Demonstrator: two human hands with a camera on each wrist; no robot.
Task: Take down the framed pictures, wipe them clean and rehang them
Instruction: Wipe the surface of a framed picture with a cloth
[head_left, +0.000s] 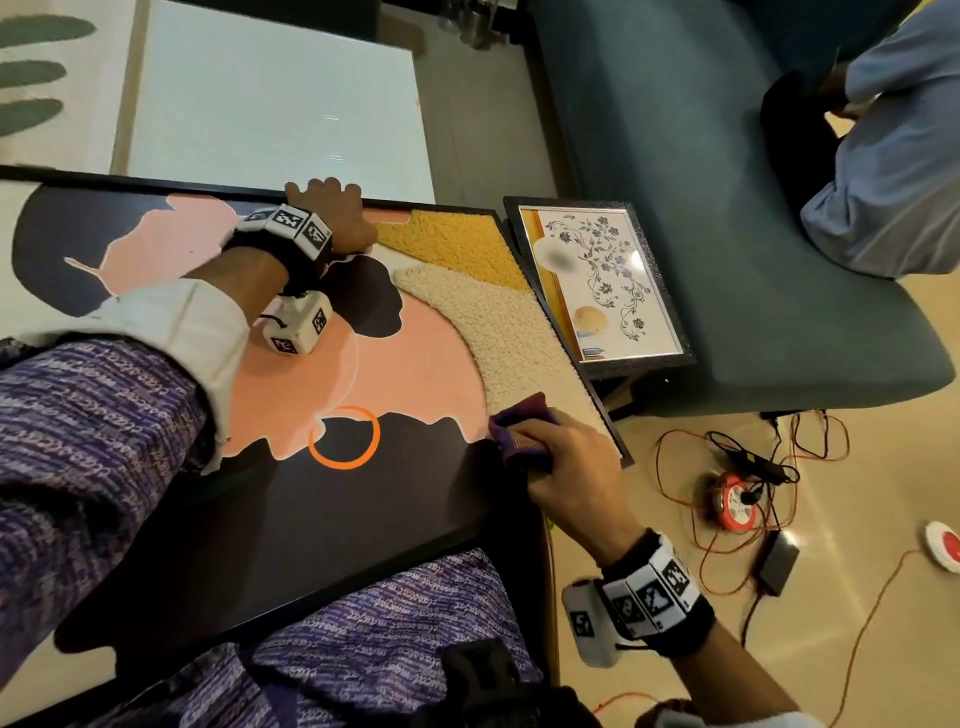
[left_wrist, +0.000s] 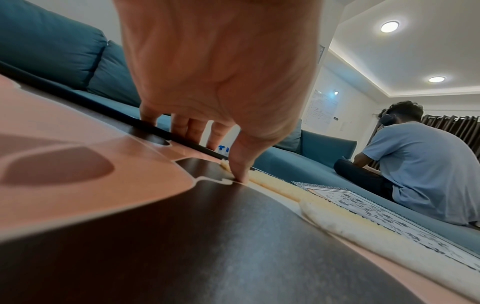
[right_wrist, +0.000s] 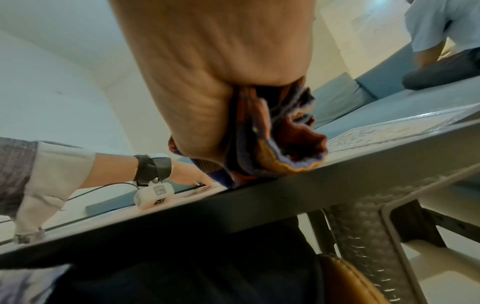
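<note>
mid-wipe on big frame (head_left: 332, 499), down off the wall.
right hand (head_left: 566, 467) clamped on cloth (head_left: 519, 434) at frame's edge; left hand (head_left: 332, 213) curled over far edge; small frame (head_left: 597, 283) beside; rehanging left.

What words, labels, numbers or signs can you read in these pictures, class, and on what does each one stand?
No text can be read for certain.
Purple garment: rows of woven script, too blurred to read.
Wrist bands: black and white square code patterns, no letters.
Small framed picture: flower pattern only, no words.
Wall sheet: faint writing, too small to read.
Blue and white object behind the left hand's fingers: marks mostly hidden.
</note>
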